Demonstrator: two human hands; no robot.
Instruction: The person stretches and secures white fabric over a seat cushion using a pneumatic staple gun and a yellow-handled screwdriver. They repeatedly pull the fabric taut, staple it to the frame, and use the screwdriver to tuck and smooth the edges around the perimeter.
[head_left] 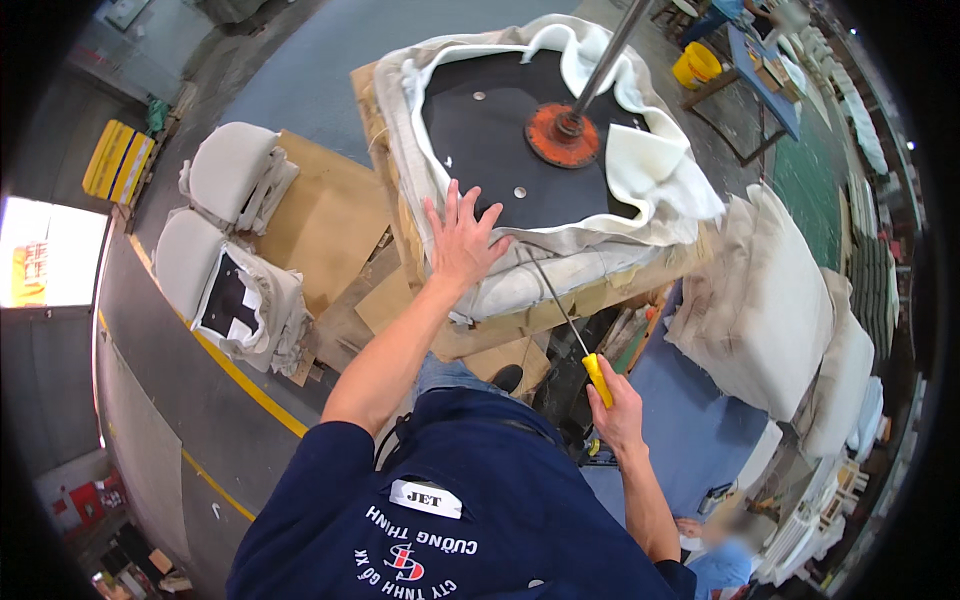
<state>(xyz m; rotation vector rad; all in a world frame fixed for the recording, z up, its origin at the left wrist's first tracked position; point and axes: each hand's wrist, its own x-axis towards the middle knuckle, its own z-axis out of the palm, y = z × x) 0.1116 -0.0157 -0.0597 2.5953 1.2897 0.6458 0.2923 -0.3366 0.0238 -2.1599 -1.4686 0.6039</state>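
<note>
My left hand (467, 240) lies with fingers spread across the near edge of an upholstered seat, over its fabric rim (580, 237) and black base panel (480, 135). In my right hand (618, 408) is the yellow handle (598, 380) of a tool with a long thin metal shaft (560, 305), like a screwdriver. The shaft slants up and left, its end at the fabric edge just right of my left fingers; the exact tip is hard to see. White padding and beige fabric ruffle around the panel. An orange round pad (563, 135) on a metal rod presses on the panel.
The seat rests on a wooden board (640, 275). Two upholstered seats (225, 180) stand on cardboard at left; large beige cushions (755, 300) are stacked at right. Farther off are a yellow bucket (697, 65) and a blue-topped table (765, 85). Another person (722, 565) is at lower right.
</note>
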